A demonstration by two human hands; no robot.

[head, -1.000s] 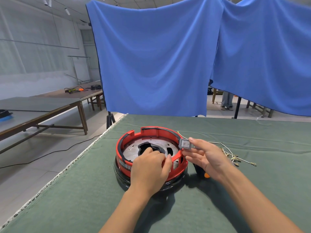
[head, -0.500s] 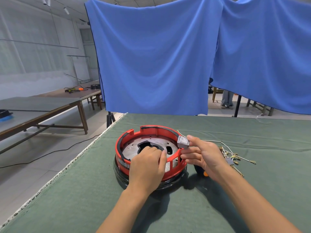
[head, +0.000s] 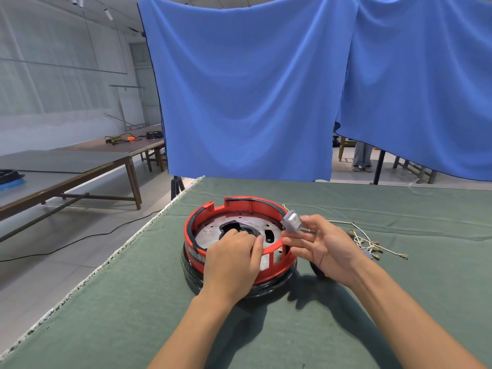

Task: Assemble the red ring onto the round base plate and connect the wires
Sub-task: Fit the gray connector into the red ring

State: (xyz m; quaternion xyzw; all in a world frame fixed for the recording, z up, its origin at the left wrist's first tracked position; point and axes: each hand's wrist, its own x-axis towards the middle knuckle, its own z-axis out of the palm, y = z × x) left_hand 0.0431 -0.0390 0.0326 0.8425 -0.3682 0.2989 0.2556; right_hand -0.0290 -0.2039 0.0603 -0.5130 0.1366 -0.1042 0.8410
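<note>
The red ring [head: 239, 209] sits around the round metal base plate [head: 210, 233], on a black round body on the green table. My left hand [head: 231, 262] rests over the ring's near wall, fingers curled onto the plate. My right hand [head: 322, 246] pinches a small grey connector block [head: 291, 222] at the ring's right rim, with a thin wire trailing from it. More wires with brass terminals [head: 370, 245] lie to the right on the cloth.
The green cloth table [head: 266, 328] has its left edge close to the ring. A small black and orange object [head: 320, 274] lies partly hidden under my right hand. Blue curtains hang behind; wooden tables stand at the left.
My right hand has lifted and tilted the grey connector block slightly up at the ring's right rim. My left hand stays on the ring's near side.
</note>
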